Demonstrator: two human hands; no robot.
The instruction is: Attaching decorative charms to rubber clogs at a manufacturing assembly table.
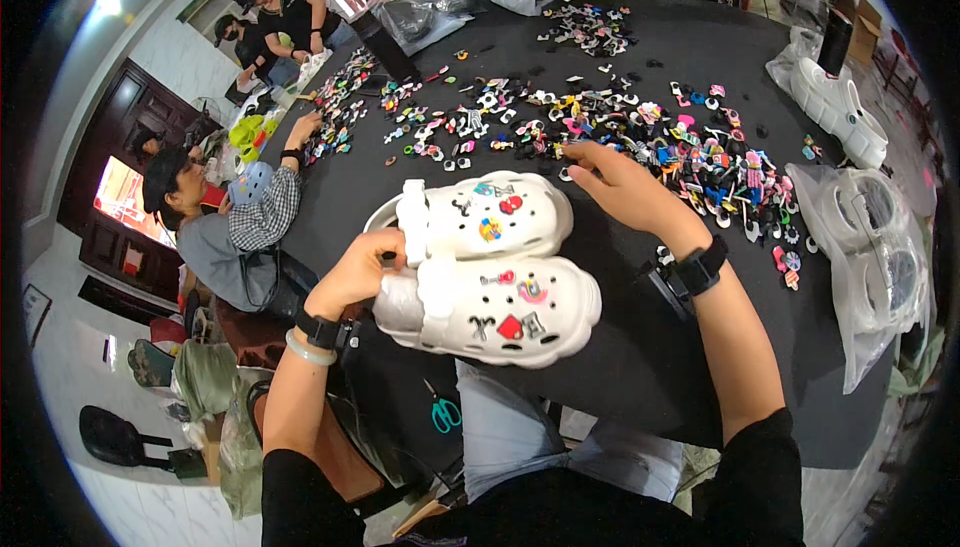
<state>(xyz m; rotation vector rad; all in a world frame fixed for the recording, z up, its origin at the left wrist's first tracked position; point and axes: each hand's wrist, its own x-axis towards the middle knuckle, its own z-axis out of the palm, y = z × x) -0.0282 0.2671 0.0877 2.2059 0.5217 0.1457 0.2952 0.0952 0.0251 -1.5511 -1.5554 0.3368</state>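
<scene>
Clogs [480, 267], two white ones with thick soles, lie side by side at the near edge of the black counter [620, 357], toes toward its right end, each set with small coloured charms on top. The farther clog [490, 217] carries a red, a blue and a multicoloured charm; the nearer clog [500, 307] carries red, pink and dark ones and overhangs the near edge a little. The left hand [362, 269] is curled around the heel end of the pair, fingers closed on the white heel straps where the two clogs meet. The right hand [618, 182] lies just beyond the farther clog, palm down, fingers bent and fingertips touching the near fringe of a wide scatter of loose charms [640, 137] that runs across the middle of the counter; whether it pinches one cannot be told. Both wrists wear black bands, the left also a pale bangle.

More white clogs [840, 107] stand at the right edge, and clear plastic bags [870, 247] lie nearer along that edge. A second heap of charms [590, 27] sits toward the far edge. At the left edge a person in a checked sleeve [265, 212] reaches into another scatter of charms. Scissors [443, 410] with teal handles lie below the near edge.
</scene>
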